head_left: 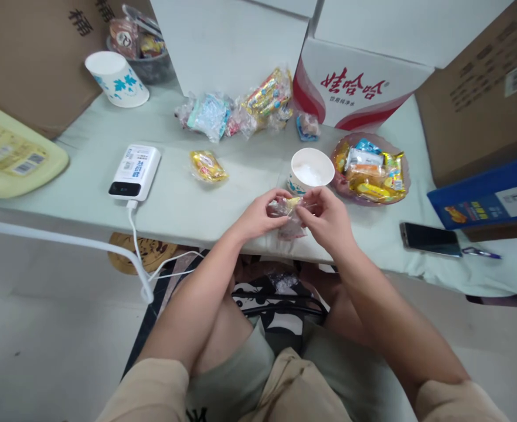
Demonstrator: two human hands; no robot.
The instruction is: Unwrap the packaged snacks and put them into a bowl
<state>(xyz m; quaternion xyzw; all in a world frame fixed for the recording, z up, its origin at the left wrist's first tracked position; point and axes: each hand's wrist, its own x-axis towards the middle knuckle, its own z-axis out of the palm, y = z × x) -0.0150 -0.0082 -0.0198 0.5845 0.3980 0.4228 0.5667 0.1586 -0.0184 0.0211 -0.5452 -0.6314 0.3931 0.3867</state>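
Near the table's front edge, both my hands grip a small clear plastic packet (290,225) with something yellowish at its top. My left hand (262,214) pinches its left side, and my right hand (326,217) pinches the right side. What the packet contains is too blurred to make out. Just beyond my fingers stands a white paper cup (312,169) with a blue leaf pattern and whitish stuff inside. To its right a pinkish glass bowl (350,198) holds several wrapped snacks. A yellow wrapped snack (208,166) lies off to the left.
Bagged snacks (265,99) lie before white cartons (355,88). At left are a power bank (135,171) with a cable, another paper cup (118,79) and a yellow bottle (16,152). A phone (431,239) and a blue box (487,199) are at right.
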